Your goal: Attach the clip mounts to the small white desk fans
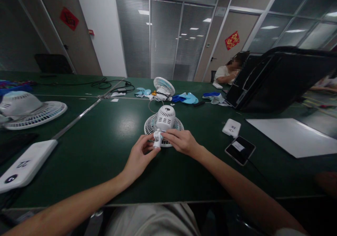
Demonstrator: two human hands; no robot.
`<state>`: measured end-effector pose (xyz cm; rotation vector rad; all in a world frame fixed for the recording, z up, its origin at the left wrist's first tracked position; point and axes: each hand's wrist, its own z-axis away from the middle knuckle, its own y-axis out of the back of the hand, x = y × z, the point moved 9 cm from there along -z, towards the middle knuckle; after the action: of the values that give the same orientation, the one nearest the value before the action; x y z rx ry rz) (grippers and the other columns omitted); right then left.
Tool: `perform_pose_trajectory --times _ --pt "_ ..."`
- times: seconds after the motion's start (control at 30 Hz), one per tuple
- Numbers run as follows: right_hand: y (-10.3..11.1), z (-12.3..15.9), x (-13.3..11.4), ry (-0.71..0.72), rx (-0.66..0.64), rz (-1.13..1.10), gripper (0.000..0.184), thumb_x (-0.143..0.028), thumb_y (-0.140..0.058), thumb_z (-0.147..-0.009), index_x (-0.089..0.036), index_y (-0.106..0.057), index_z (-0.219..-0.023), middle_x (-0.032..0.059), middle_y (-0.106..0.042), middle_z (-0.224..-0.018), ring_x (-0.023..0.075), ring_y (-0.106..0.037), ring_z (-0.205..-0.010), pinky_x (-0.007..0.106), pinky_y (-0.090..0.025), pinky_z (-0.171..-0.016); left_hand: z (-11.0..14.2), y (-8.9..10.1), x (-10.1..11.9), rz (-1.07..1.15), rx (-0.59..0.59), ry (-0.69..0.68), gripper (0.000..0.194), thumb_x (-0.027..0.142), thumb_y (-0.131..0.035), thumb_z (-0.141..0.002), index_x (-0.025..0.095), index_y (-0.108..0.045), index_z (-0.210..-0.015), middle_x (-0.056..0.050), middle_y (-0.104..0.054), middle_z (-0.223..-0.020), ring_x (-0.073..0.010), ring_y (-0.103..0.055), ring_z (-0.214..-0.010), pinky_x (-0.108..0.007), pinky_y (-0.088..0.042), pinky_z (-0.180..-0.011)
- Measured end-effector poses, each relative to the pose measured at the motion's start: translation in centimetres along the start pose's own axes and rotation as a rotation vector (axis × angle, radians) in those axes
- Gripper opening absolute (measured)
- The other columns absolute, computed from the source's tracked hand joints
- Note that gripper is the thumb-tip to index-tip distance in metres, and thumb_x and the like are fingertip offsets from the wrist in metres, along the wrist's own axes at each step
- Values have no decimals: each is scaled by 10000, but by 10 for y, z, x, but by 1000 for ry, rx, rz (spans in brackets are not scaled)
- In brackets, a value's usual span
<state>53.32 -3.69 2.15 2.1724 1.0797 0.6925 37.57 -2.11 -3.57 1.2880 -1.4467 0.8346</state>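
Observation:
A white fan head (166, 118) lies grille down on the green table in front of me, its motor housing pointing up. At its near side is a small white pivot joint (157, 138). My left hand (140, 155) has its fingers and thumb closed round that joint from the left. On the right, my right hand (183, 142) has its fingertips pressed together at the joint's upper right side, beside the housing. Whatever small part may lie between those right fingertips is too small to make out.
Behind it stand another white fan (163, 88) and light blue fan blades (190, 98). To the left are a third fan (34, 111) and a white power bank (27, 164). A phone (240, 150), a white board (295, 136) and a black case (279, 78) are at right; a person sits beyond.

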Motion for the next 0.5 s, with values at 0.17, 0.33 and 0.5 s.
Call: perform_pose_trajectory --times 0.17,0.33,0.5 --pt "-8 -8 7 -111 3 40 182 -298 -564 -1028 -174 -693 -1059 56 -713 -904 150 -671 -740 261 -538 -660 0 1 0 -22 -1 -10 451 311 -732 -865 230 -628 -1296 -75 -614 -1221 -199 -674 -1009 -399 -577 -963" --pt "-6 -11 9 -169 -2 78 208 -317 -543 -1028 -171 -679 -971 52 -692 -830 145 -637 -681 255 -501 -607 0 1 0 -13 8 -2 457 308 -744 -855 233 -634 -1293 -70 -616 -1215 -196 -674 -994 -388 -581 -956" --pt "-1 -1 2 1 -24 22 302 -226 -552 -1009 -196 -589 -1308 75 -720 -1081 159 -688 -802 264 -542 -643 0 1 -1 -17 11 -8 461 315 -742 -859 236 -628 -1298 -68 -603 -1215 -195 -667 -1005 -393 -576 -969"
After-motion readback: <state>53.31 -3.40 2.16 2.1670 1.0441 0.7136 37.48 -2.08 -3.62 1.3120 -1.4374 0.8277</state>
